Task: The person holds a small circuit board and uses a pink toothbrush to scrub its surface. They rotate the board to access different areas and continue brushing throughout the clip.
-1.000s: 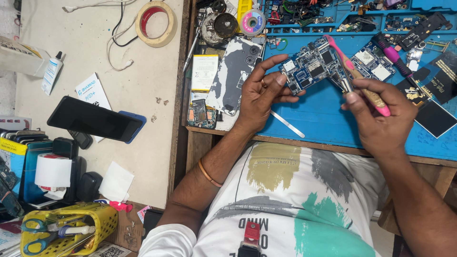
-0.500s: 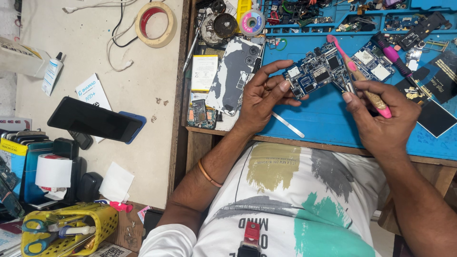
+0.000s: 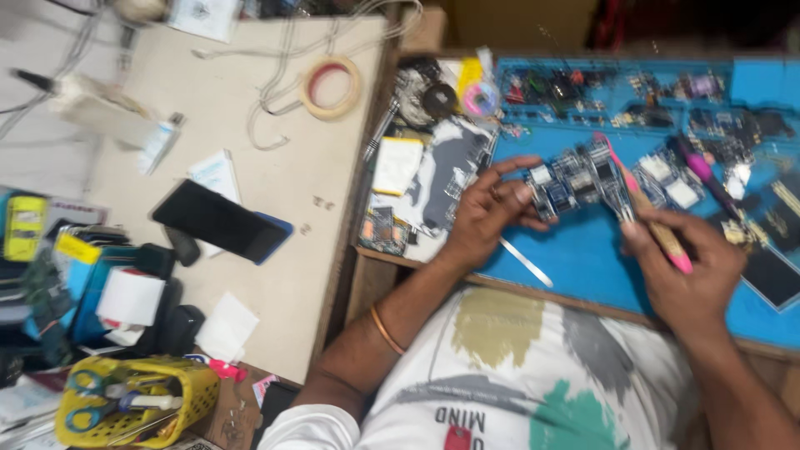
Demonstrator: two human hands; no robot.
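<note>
L hand (image 3: 487, 218) grip pinches circuit board (image 3: 575, 179) over blue mat (image 3: 575, 258). R hand (image 3: 687, 267) pinches pink brush (image 3: 646, 204) w/ tweezers (blurred). Yellow basket (image 3: 187, 408) holds scissors (image 3: 92, 400).

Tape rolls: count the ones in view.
2. A large beige tape roll lies on the cream table; a small pink roll sits at the blue mat's far-left corner. Clutter may hide more.

Electronics repair workshop: blue work mat (image 3: 583, 267), loose circuit boards (image 3: 575, 179), tape roll (image 3: 331, 87), dismantled phone (image 3: 221, 221).
</note>
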